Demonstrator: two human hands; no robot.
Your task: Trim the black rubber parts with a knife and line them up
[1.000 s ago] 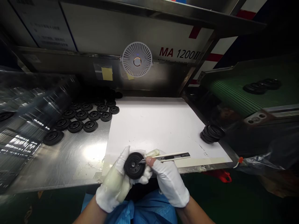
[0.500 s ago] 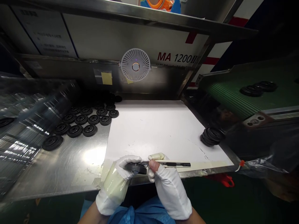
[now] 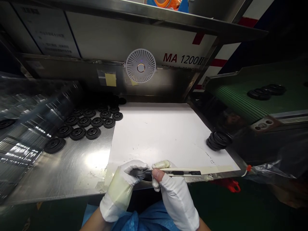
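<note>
My left hand (image 3: 126, 176), in a white glove with pale coated fingers, is closed around a round black part (image 3: 137, 172) that its fingers partly cover. In my right hand (image 3: 172, 187), gloved with the thumb bare, is a utility knife (image 3: 183, 173) with a pale handle and black slider. Its blade points left and meets the edge of the black part; exact contact is partly hidden. Both hands are over the front edge of a white sheet (image 3: 158, 134).
Rows of black ridged discs (image 3: 84, 122) lie on the metal table (image 3: 79, 166) at left, beside clear plastic trays (image 3: 31, 138). A stack of black discs (image 3: 218, 141) stands at the sheet's right edge. Further right is a green conveyor (image 3: 240, 80). A small fan (image 3: 141, 65) faces me.
The utility knife has shifted slightly right and its tilt has altered a little. The black part has turned in my left hand and shows less of its side.
</note>
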